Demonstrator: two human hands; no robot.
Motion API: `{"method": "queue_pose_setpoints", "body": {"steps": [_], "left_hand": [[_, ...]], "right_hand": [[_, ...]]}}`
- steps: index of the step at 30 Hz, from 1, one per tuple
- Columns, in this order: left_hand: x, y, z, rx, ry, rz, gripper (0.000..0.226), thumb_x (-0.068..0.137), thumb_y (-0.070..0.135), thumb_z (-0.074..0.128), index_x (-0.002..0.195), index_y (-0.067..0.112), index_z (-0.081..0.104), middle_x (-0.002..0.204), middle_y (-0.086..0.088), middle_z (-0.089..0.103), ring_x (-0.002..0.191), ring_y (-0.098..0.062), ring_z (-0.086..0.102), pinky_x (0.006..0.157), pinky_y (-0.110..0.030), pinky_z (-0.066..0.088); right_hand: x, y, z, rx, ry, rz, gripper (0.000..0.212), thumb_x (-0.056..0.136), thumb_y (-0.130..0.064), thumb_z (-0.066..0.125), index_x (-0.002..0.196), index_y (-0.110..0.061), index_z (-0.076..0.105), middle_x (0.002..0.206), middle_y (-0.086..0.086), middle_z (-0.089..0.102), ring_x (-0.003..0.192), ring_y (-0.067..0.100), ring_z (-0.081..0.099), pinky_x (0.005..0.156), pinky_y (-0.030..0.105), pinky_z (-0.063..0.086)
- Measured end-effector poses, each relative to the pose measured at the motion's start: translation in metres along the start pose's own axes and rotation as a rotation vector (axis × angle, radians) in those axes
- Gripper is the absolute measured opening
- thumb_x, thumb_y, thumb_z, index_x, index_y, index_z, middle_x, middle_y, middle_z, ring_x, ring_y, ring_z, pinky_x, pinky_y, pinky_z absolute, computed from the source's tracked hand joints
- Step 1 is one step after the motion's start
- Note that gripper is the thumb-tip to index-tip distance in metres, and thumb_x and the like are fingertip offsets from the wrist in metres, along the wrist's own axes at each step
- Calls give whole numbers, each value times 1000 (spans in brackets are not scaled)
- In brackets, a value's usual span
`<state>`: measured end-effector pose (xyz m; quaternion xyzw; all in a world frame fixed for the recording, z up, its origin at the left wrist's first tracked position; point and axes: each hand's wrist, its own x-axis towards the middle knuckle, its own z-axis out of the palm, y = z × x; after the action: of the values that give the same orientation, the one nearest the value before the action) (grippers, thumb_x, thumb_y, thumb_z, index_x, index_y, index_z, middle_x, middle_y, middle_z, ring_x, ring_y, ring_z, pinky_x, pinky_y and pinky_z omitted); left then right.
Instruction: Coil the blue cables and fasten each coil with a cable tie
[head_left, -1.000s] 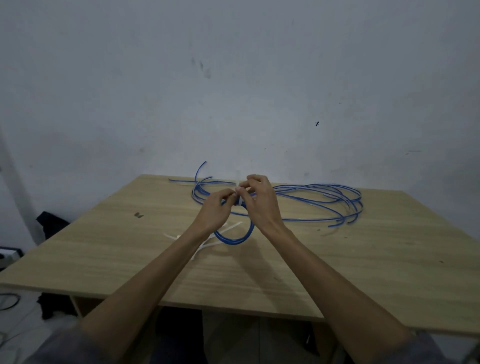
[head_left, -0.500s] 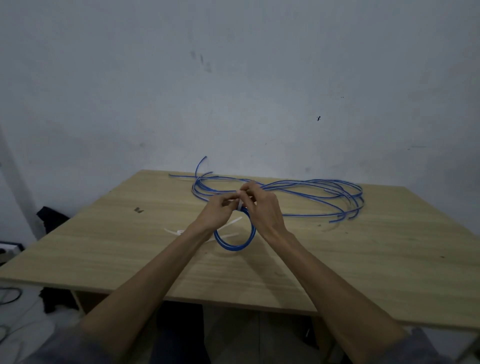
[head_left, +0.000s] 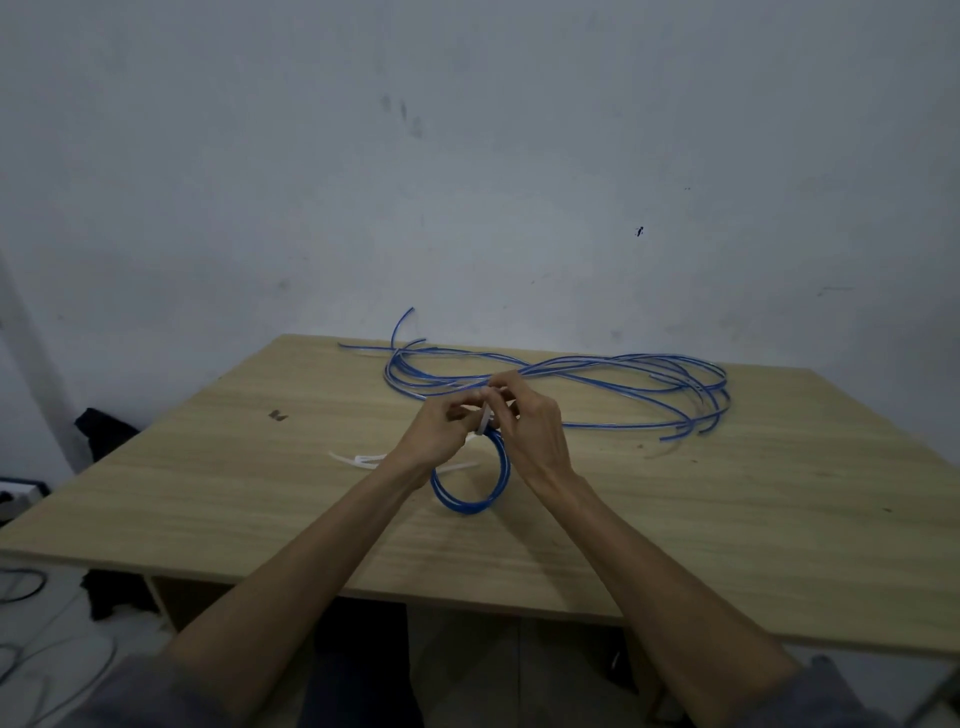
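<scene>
— What is the biggest thing we see?
— The wooden table (head_left: 675, 519). It has lots of bare room on our right and in front of us, up to the near edge.
— And the loose blue cables (head_left: 623, 374)?
— They lie in long loops at the back of the table, stretched from left to right, near the far edge.
— Where is the small blue coil (head_left: 470, 499)?
— It hangs down from our hands, standing up like a ring, just under our fingers, with its bottom at the table.
— What do our hands hold?
— Our left hand (head_left: 439, 434) and right hand (head_left: 530, 426) meet at the top of the coil. Their curled fingers pinch a white cable tie (head_left: 484, 420) there.
— Anything else?
— More white ties (head_left: 358, 460) lie flat, left of our left wrist.
</scene>
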<state>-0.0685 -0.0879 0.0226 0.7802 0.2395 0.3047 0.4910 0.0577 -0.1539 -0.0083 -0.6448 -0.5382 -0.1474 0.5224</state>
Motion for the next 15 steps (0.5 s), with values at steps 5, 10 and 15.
{"method": "queue_pose_setpoints", "body": {"steps": [5,10,15], "left_hand": [[8,-18,4,100,70,-27,21,101,12,56,108,5,74,70,8,63,53,0,57,49,-13,37],[16,-30,3,122,65,-81,21,99,22,61,103,8,77,61,14,59,50,4,49,57,-20,37],[12,-31,5,147,61,-38,20,100,18,59,104,11,77,82,5,69,68,0,56,64,-21,41]], "right_hand": [[-8,2,3,-2,-1,0,16,102,-28,58,107,-14,64,91,4,74,84,15,71,68,38,58],[-9,2,3,3,-4,10,18,103,-30,55,106,-15,62,90,6,74,81,18,71,65,41,58],[-8,5,4,64,-46,84,17,101,-31,59,101,-17,69,87,-2,72,80,11,69,69,39,58]]}}
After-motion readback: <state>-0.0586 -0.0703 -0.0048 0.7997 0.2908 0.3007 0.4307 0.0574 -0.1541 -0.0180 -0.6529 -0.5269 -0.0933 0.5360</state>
